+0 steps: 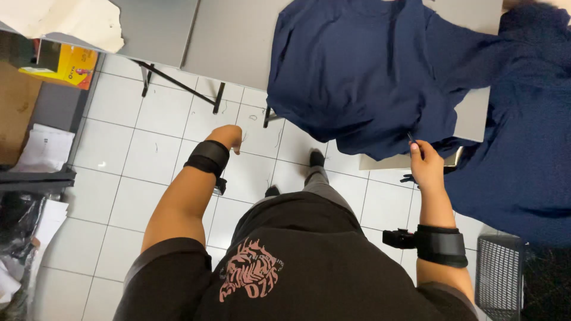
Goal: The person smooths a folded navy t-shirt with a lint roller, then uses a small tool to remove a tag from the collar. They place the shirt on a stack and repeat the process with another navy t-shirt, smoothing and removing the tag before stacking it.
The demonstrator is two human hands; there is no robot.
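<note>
Clutter far left: flat brown cardboard sheet (15, 110), yellow box (68, 64) tucked under the grey bench (235, 41), stack of white papers (44, 148) on a dark shelf edge. Crumpled cream paper (68, 21) hanging over the bench's left corner. White tiled floor (137, 154) below, black folding bench legs (178, 86) crossing it.

Left hand (229, 137) hanging free over the floor, away from the bench, touching nothing; black wrist strap (207, 159) around the forearm. Fingers curled downward out of view, so cannot tell if wide or closed. Black printed t-shirt (297, 267) and dark shoes (316, 158) on the tiles at centre.

Dark navy fabric garment (363, 71) spread over the bench's right part, lower hem drooping off the front edge. Right hand (425, 163) raised at that hem, just below the bench edge, fingers (416, 145) pinched narrow on the navy cloth's bottom edge; something thin and dark between the fingertips, too small to identify. Black wrist strap with small black device (440, 244) on the right forearm.

Second heap of dark blue cloth (523, 137) further right, overlapping the bench's right end and hanging well down. Black mesh wire basket (499, 276) on the floor at bottom right, beside the right elbow.
</note>
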